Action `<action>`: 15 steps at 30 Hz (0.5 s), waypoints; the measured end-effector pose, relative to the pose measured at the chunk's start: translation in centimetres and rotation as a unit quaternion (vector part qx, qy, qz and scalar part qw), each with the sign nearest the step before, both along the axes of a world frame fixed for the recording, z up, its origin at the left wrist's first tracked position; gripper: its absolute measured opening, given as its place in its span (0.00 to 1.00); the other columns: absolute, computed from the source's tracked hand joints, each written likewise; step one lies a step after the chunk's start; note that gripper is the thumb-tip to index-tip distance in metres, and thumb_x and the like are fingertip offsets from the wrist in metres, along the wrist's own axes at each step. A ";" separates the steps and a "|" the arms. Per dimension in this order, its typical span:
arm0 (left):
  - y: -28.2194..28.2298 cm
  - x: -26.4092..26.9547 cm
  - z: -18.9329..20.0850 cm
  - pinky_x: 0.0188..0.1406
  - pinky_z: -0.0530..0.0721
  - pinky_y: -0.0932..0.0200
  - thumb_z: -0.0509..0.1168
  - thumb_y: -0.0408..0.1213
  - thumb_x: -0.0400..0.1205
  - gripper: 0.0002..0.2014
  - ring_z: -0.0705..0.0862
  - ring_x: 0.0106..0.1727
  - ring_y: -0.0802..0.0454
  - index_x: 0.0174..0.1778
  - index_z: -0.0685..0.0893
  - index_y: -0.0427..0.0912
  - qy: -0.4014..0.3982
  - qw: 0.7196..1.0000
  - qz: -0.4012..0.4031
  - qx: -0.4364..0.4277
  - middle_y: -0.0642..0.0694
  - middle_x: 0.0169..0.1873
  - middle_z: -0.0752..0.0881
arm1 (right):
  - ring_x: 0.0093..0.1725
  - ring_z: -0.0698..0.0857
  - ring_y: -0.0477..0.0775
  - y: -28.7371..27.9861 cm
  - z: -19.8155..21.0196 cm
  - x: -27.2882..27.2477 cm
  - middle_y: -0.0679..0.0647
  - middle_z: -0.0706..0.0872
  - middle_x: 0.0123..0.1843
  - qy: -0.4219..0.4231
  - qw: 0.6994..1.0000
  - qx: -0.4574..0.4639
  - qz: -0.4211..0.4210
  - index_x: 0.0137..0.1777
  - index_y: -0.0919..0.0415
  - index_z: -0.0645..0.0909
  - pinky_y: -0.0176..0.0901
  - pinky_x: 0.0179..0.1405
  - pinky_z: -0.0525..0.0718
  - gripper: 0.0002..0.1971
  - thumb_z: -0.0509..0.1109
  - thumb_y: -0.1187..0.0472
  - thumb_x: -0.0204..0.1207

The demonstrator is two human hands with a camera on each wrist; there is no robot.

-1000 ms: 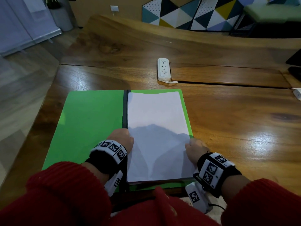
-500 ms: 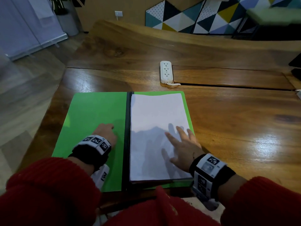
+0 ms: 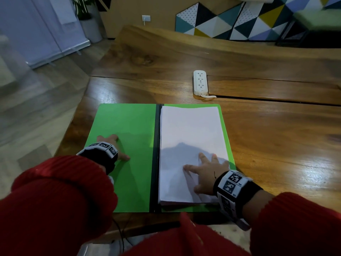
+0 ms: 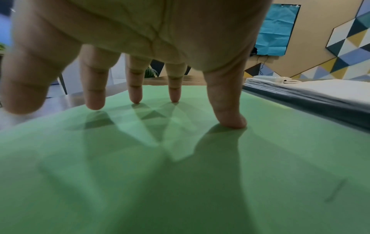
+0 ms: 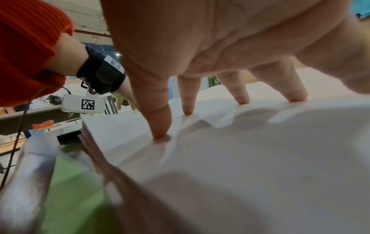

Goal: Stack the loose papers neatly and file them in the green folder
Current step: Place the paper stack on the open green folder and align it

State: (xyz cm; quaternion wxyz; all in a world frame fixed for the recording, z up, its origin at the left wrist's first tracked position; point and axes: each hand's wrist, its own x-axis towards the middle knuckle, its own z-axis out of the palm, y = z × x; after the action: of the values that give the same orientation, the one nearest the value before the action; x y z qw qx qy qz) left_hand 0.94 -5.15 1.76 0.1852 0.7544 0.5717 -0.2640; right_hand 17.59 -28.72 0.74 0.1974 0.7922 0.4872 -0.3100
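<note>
The green folder [image 3: 127, 130] lies open flat on the wooden table, with a dark spine down its middle. A squared stack of white papers [image 3: 190, 130] sits on its right half. My left hand [image 3: 114, 146] rests spread on the bare left flap; in the left wrist view its straight fingertips [image 4: 230, 121] touch the green folder [image 4: 180, 174]. My right hand [image 3: 204, 170] lies flat with spread fingers on the near right part of the stack; in the right wrist view the fingertips [image 5: 160, 134] press the top sheet of the papers [image 5: 260, 150].
A white power strip [image 3: 200, 82] lies on the table [image 3: 276, 135] just beyond the folder, beside a long seam in the wood. The table's left edge runs close to the folder's left flap. Patterned panels lean against the far wall.
Both hands left the stack's side edges. My left hand moved out onto the green left flap, and my right hand opened flat on top of the papers.
</note>
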 end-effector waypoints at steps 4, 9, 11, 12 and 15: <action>1.0 0.2 -0.1 0.67 0.77 0.40 0.76 0.51 0.67 0.43 0.78 0.65 0.35 0.76 0.65 0.48 0.002 1.000 -0.009 0.001 0.33 0.72 0.68 | 0.81 0.40 0.75 1.4 0.7 -1.9 0.52 0.39 0.85 -0.005 0.997 0.051 0.061 0.76 0.32 0.52 0.83 0.72 0.48 0.39 0.68 0.36 0.67; 2.7 -1.2 -0.1 0.64 0.77 0.45 0.79 0.60 0.56 0.54 0.77 0.66 0.36 0.73 0.64 0.39 0.037 0.999 0.014 0.026 0.34 0.69 0.74 | 0.80 0.40 0.77 3.0 -0.4 -3.5 0.46 0.35 0.84 0.049 0.996 0.022 0.064 0.71 0.21 0.44 0.87 0.66 0.54 0.45 0.72 0.33 0.61; 3.3 -1.8 -0.5 0.64 0.79 0.45 0.76 0.69 0.44 0.63 0.77 0.65 0.37 0.71 0.64 0.38 0.055 0.998 0.024 0.033 0.36 0.67 0.76 | 0.80 0.40 0.77 3.0 -0.9 -3.5 0.45 0.35 0.84 0.045 0.997 0.017 0.066 0.70 0.20 0.43 0.88 0.65 0.54 0.46 0.72 0.33 0.60; 3.5 -2.0 -0.7 0.64 0.79 0.43 0.74 0.72 0.42 0.66 0.76 0.66 0.37 0.72 0.63 0.39 0.056 0.997 0.033 0.037 0.35 0.68 0.75 | 0.80 0.40 0.77 2.9 -1.1 -3.5 0.45 0.35 0.84 0.041 0.997 0.017 0.068 0.70 0.20 0.42 0.88 0.65 0.55 0.47 0.72 0.33 0.60; 4.4 -2.9 -1.5 0.66 0.78 0.42 0.71 0.73 0.52 0.65 0.75 0.68 0.35 0.78 0.53 0.40 0.022 0.997 0.064 0.047 0.32 0.73 0.69 | 0.80 0.41 0.77 3.0 -1.2 -3.5 0.45 0.35 0.84 0.035 0.997 0.016 0.072 0.70 0.20 0.41 0.89 0.65 0.55 0.47 0.72 0.32 0.59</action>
State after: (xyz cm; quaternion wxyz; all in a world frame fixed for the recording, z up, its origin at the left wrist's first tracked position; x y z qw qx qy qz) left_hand -1.91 -0.77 0.28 0.1532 0.7180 0.6349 -0.2406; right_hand 14.14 -25.73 -0.47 0.1889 0.7465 0.5550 -0.3146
